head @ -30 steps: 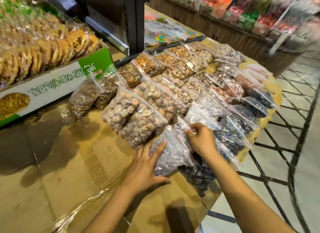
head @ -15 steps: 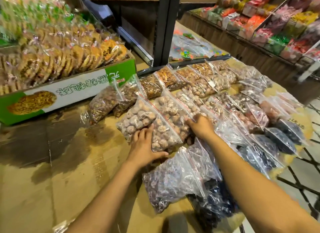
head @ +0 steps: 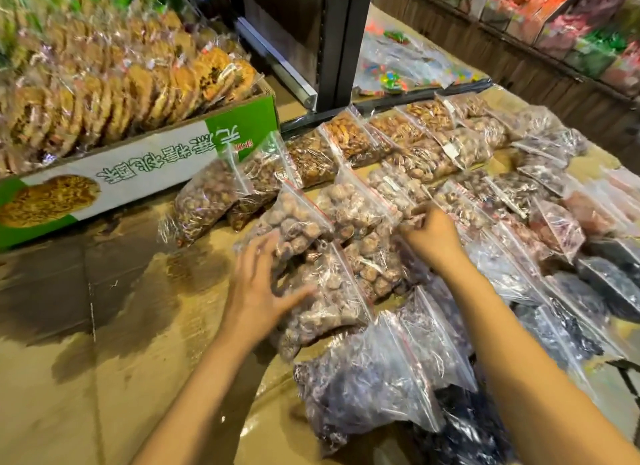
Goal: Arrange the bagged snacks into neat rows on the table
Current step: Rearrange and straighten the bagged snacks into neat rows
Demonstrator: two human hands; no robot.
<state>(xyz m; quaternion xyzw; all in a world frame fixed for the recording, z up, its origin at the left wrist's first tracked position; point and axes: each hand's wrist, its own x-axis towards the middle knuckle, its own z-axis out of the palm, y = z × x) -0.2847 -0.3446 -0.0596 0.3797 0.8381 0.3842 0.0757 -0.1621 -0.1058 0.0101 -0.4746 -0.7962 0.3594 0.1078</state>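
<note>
The bagged snacks point(head: 408, 194) were laid in overlapping rows across the cardboard-covered desk point(head: 86, 378), running from a green box point(head: 145, 174) of cookies at the left toward dark fruit bags point(head: 588, 291) at the right. The left hand point(head: 256, 291) was spread flat, fingers open, on the near pale-nut bag point(head: 322, 298), pressing rather than grasping. The right hand point(head: 429, 236) was reached deeper into the middle row; its grip appeared pinched on a bag edge there, though which bag could not be told through the blur and glare.

Several risks could be judged from this layout. The bags were slick and leaned on one another, so a push on one could slide its neighbours and undo the row. The purple bag point(head: 374, 388) nearest the body was lying close to the desk edge and might be knocked off by a forearm. Were a zip seal tugged hard, the contents might be spilled.
</note>
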